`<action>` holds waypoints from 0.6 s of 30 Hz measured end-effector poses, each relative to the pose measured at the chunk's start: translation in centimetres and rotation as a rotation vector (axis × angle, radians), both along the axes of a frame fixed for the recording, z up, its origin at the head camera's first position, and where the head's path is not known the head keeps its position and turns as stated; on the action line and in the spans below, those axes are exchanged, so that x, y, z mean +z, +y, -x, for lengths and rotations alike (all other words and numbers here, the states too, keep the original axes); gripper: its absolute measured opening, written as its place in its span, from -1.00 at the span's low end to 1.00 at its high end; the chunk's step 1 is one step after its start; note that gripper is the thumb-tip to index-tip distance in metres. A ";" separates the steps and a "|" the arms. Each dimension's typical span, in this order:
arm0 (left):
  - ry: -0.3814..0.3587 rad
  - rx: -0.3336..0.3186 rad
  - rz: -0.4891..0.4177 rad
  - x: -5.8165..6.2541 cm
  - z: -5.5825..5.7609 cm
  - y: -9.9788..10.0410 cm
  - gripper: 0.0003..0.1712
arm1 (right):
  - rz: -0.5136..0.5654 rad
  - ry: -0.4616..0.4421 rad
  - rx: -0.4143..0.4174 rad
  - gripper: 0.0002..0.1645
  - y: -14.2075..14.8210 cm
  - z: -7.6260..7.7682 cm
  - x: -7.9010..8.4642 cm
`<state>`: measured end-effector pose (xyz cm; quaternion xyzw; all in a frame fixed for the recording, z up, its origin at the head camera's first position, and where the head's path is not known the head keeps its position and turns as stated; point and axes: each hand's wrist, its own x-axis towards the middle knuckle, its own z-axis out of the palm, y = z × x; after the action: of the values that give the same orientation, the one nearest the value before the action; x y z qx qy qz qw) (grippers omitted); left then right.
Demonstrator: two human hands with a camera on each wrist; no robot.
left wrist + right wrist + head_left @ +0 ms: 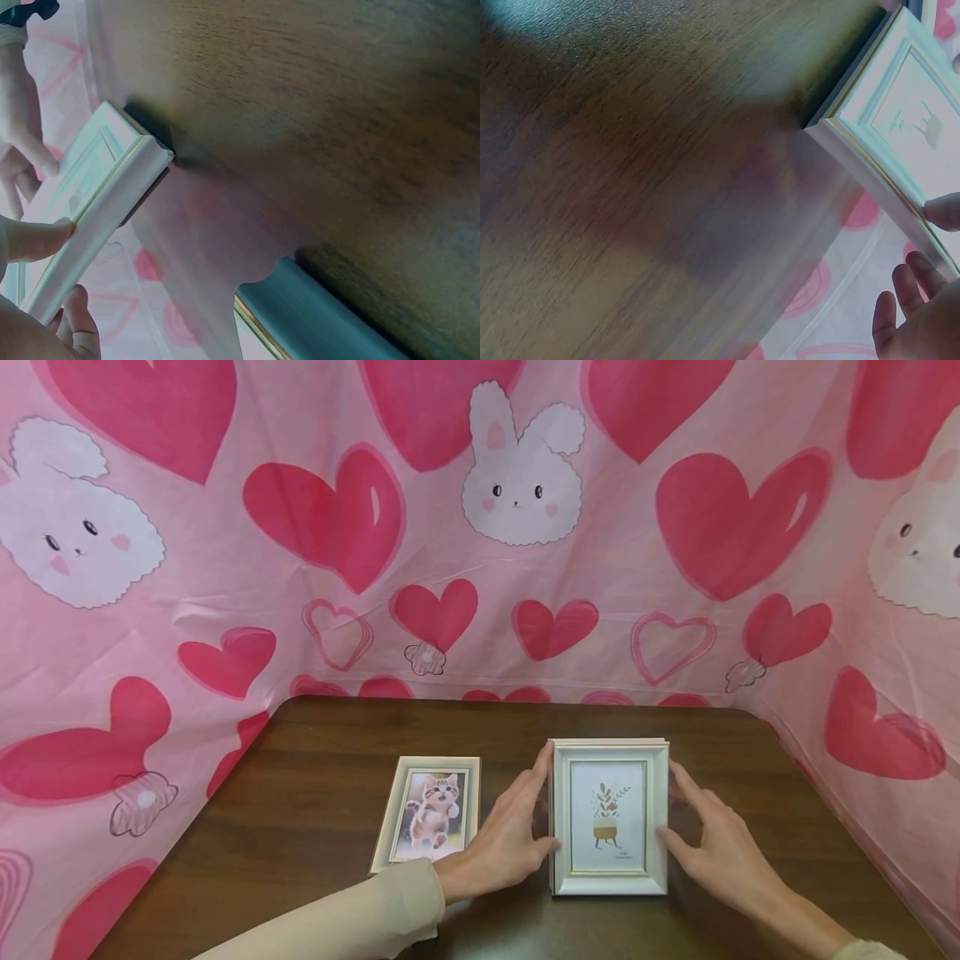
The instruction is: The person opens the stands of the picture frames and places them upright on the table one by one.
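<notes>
A white picture frame (pixel 609 881) with a gold inner line and a potted-plant print stands upright on the table, its face toward me. My left hand (pixel 501 839) grips its left side, thumb at the front edge and fingers at the side and behind. On the opposite side my right hand (pixel 723 843) holds the frame, its thumb (pixel 943 211) on the front edge and its fingers (pixel 906 289) along the side. To the left, a cream picture frame (pixel 471 802) with a kitten photo lies face up, its lower edge partly hidden by my left arm.
The dark wooden table (pixel 315 793) has rounded far corners. A pink cloth (pixel 450 560) printed with hearts and rabbit faces hangs behind it and along both sides. A dark wristband (pixel 34 10) shows on the right wrist.
</notes>
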<state>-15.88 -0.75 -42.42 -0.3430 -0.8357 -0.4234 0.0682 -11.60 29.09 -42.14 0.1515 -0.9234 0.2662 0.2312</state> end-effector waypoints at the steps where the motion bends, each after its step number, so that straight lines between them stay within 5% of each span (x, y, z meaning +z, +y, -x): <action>1: 0.002 -0.001 0.000 0.0 0.0 0.0 0.54 | 0.001 0.001 -0.001 0.20 0.0 0.0 0.0; 18: 0.092 0.001 0.029 0.2 -0.2 0.0 0.48 | 0.014 -0.034 -0.021 0.23 0.0 -0.4 0.2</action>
<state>-15.72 -0.80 -42.25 -0.3627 -0.8379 -0.3950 0.1015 -11.23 29.05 -41.91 0.1356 -0.9269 0.2729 0.2191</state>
